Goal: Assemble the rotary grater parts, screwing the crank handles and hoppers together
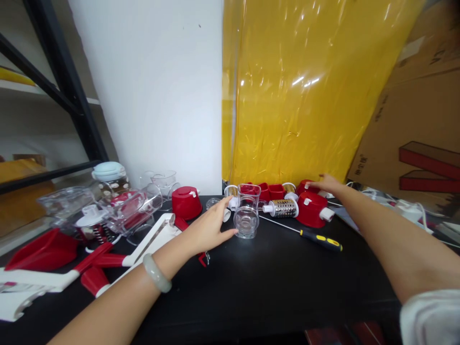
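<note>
My left hand [210,227] reaches over the table with its thumb apart from its fingers. Just to its right a clear plastic hopper-like piece [246,215] stands upright; the thumb tip is close to its side, and I cannot tell if they touch. My right hand [326,185] is stretched out at the back right, fingers extended over a red part [305,186]; whether it touches is unclear. In front of that hand lies a red cup-shaped base [312,209] with a white stub. Metal grater drums [283,208] lie between the hands, near a long screwdriver [321,239].
White and red handled frames [151,237], a red scoop-shaped part [45,250] and clear plastic housings [134,208] crowd the left. A red cup [186,202] sits by the white panel. Cables and a white adapter [404,211] lie far right, before a cardboard box [413,129].
</note>
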`<state>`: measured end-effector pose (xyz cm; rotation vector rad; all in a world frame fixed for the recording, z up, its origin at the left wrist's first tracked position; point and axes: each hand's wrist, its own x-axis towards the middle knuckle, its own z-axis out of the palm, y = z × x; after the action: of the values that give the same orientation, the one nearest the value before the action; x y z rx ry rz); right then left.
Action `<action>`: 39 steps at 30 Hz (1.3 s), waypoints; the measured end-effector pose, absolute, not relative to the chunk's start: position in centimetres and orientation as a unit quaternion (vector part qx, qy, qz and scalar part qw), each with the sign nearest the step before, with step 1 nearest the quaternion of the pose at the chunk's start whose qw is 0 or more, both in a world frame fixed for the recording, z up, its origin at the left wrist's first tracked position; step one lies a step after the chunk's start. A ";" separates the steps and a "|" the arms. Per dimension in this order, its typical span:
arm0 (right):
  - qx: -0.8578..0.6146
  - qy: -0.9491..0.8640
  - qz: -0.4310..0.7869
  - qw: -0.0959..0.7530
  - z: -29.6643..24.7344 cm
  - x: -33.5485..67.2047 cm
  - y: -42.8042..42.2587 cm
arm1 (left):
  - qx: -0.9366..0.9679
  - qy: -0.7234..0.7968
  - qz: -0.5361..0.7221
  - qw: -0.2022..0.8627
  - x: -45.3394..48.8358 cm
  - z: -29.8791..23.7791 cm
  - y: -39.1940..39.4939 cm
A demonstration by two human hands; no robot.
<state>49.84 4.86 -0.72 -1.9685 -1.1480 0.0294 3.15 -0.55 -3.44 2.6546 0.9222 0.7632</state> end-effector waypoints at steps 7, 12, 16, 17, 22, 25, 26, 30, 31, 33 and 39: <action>-0.601 -0.637 -0.022 0.482 2.0 39.7 1.2 | 0.904 0.315 0.250 0.146 3.4 -3.8 -1.0; -0.433 -0.789 0.081 0.428 -1.3 30.0 -1.3 | 0.909 0.297 0.245 0.158 3.4 -4.0 -1.1; -0.420 -0.755 0.124 0.489 -3.1 26.5 -1.0 | 0.915 0.297 0.235 0.141 3.2 -4.1 -1.0; -0.420 -0.733 0.146 0.516 -3.4 26.3 -0.7 | 0.916 0.299 0.231 0.138 3.1 -4.1 -0.9; -0.411 -0.649 0.255 0.587 -4.9 27.1 0.2 | 0.914 0.307 0.222 0.143 3.0 -4.1 -0.8; -0.409 -0.624 0.265 0.611 -5.2 27.7 0.2 | 0.909 0.323 0.224 0.143 3.0 -3.7 -0.7; -0.406 -0.612 0.271 0.622 -5.2 27.9 0.2 | 0.908 0.324 0.223 0.142 2.9 -3.5 -0.7; -0.391 -0.539 0.303 0.682 -5.0 28.4 0.7 | 0.916 0.314 0.215 0.130 2.4 -3.0 -0.1; -0.387 -0.516 0.315 0.696 -4.9 28.5 0.8 | 0.919 0.308 0.215 0.121 2.3 -2.9 0.1; -0.378 -0.474 0.346 0.716 -4.8 28.5 0.9 | 0.923 0.293 0.227 0.101 2.1 -2.8 0.5; -0.318 -0.433 0.479 0.694 -4.5 27.0 -0.6 | 0.905 0.271 0.320 0.072 2.3 -2.7 0.6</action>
<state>26.99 -0.58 -4.53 -0.7096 -0.9678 1.0706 2.26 0.55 -2.73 2.7196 0.8148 0.9619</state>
